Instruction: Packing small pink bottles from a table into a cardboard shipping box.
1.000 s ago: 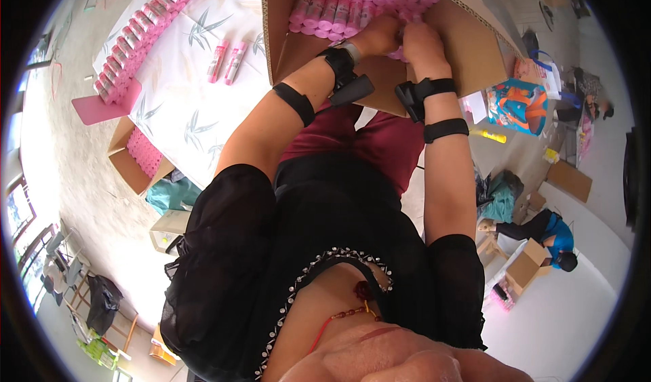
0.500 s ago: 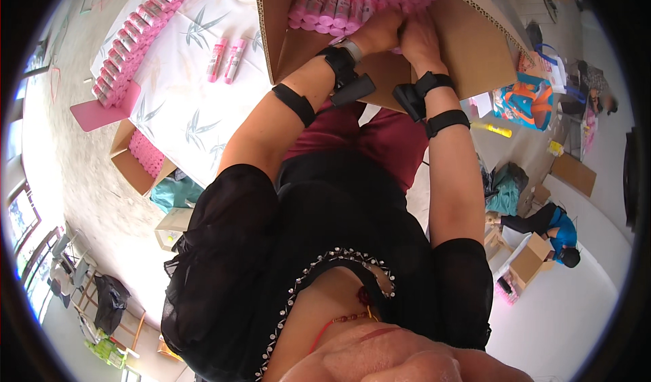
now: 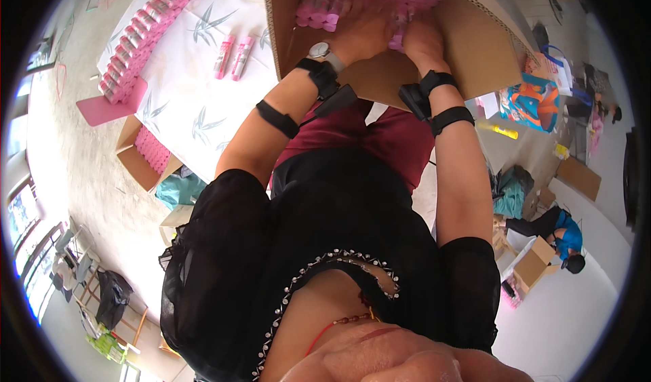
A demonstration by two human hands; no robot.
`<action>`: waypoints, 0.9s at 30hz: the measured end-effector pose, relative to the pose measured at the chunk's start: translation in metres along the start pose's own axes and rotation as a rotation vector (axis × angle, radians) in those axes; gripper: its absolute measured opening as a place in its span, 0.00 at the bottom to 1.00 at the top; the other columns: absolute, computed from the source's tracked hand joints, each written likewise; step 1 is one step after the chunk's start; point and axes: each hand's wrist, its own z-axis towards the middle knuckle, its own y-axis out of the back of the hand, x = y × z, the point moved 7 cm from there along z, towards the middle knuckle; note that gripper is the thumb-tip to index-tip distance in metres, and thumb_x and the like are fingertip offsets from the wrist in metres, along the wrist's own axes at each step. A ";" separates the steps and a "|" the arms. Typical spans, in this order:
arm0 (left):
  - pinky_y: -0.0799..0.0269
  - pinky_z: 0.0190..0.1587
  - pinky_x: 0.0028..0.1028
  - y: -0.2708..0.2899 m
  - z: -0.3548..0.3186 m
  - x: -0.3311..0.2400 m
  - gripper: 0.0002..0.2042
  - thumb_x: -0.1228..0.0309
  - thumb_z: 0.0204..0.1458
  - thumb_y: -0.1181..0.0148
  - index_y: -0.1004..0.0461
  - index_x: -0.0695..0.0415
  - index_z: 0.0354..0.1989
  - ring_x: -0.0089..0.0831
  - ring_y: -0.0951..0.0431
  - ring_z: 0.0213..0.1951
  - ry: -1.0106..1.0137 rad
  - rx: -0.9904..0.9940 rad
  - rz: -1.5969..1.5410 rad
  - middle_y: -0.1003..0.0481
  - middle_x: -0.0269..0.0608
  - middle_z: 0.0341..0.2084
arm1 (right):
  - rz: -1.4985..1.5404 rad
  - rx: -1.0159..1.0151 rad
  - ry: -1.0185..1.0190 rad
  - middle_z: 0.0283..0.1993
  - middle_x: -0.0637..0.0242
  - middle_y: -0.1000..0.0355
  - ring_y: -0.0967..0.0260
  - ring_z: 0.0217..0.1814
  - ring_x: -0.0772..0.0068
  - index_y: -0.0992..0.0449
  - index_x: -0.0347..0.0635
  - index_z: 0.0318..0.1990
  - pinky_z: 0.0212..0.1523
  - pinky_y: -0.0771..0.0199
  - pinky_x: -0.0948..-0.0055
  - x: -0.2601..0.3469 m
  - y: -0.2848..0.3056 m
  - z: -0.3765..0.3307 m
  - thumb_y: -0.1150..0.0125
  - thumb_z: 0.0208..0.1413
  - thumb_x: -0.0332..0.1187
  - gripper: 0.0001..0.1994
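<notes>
A large cardboard box (image 3: pixel 380 77) stands in front of me, with both my hands reaching inside it. Pink tubes with clear middles (image 3: pixel 315 9) are stacked in rows there, many showing only round pink ends. My left hand (image 3: pixel 366 33) lies over the row at the middle, its fingers blurred and partly hidden. Beside it, my right hand (image 3: pixel 424 39) has its fingers closed around a single pink tube (image 3: pixel 399 35), which juts nearer to me than the row on the left.
Two loose pink tubes (image 3: pixel 232 58) lie on the patterned white tablecloth (image 3: pixel 203 90) left of the box. A long row of tubes (image 3: pixel 139 39) lines its far left side. A smaller open carton (image 3: pixel 135 162) sits below the table's left edge. Another person (image 3: pixel 566 233) crouches at right.
My hands have moved apart: the left shifted left over the row, hiding tubes seen before. A tube now shows between them, at the right hand. The view has shifted slightly.
</notes>
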 end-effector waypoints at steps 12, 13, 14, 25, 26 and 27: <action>0.38 0.66 0.43 0.019 -0.010 0.003 0.24 0.63 0.57 0.41 0.30 0.57 0.62 0.52 0.31 0.61 0.015 -0.036 0.264 0.31 0.57 0.59 | -0.177 -0.331 0.344 0.66 0.39 0.36 0.42 0.70 0.42 0.32 0.28 0.61 0.72 0.45 0.55 0.002 -0.006 0.003 0.55 0.62 0.36 0.24; 0.35 0.62 0.43 0.036 -0.025 -0.007 0.23 0.65 0.57 0.41 0.29 0.58 0.61 0.51 0.29 0.58 -0.074 -0.088 0.063 0.29 0.56 0.57 | -0.163 -0.327 0.367 0.66 0.39 0.36 0.42 0.70 0.42 0.32 0.28 0.61 0.72 0.45 0.55 0.013 -0.004 0.000 0.55 0.62 0.36 0.24; 0.32 0.59 0.44 0.053 -0.042 -0.017 0.22 0.68 0.56 0.41 0.29 0.59 0.60 0.51 0.27 0.56 -0.162 -0.139 -0.138 0.27 0.54 0.55 | -0.187 -0.230 0.287 0.65 0.38 0.36 0.42 0.70 0.42 0.32 0.27 0.60 0.72 0.45 0.54 0.015 -0.006 0.000 0.55 0.63 0.38 0.25; 0.40 0.59 0.43 0.184 -0.254 0.115 0.12 0.73 0.51 0.34 0.24 0.57 0.45 0.47 0.34 0.54 0.552 -0.531 0.323 0.28 0.47 0.51 | -0.285 -0.264 0.216 0.67 0.38 0.38 0.43 0.70 0.42 0.34 0.27 0.61 0.71 0.44 0.54 -0.010 -0.022 0.016 0.56 0.63 0.44 0.28; 0.42 0.61 0.45 0.177 -0.258 0.127 0.12 0.71 0.50 0.33 0.23 0.55 0.44 0.48 0.34 0.55 0.585 -0.473 0.397 0.29 0.47 0.53 | -0.286 -0.265 0.218 0.67 0.38 0.38 0.43 0.70 0.42 0.34 0.27 0.61 0.71 0.44 0.54 -0.011 -0.023 0.016 0.56 0.63 0.44 0.28; 0.42 0.61 0.45 0.171 -0.260 0.136 0.12 0.71 0.50 0.33 0.23 0.55 0.44 0.48 0.34 0.55 0.591 -0.476 0.400 0.29 0.47 0.53 | -0.270 -0.301 0.249 0.66 0.38 0.37 0.42 0.70 0.42 0.33 0.27 0.60 0.71 0.43 0.55 -0.010 -0.023 0.016 0.55 0.63 0.43 0.28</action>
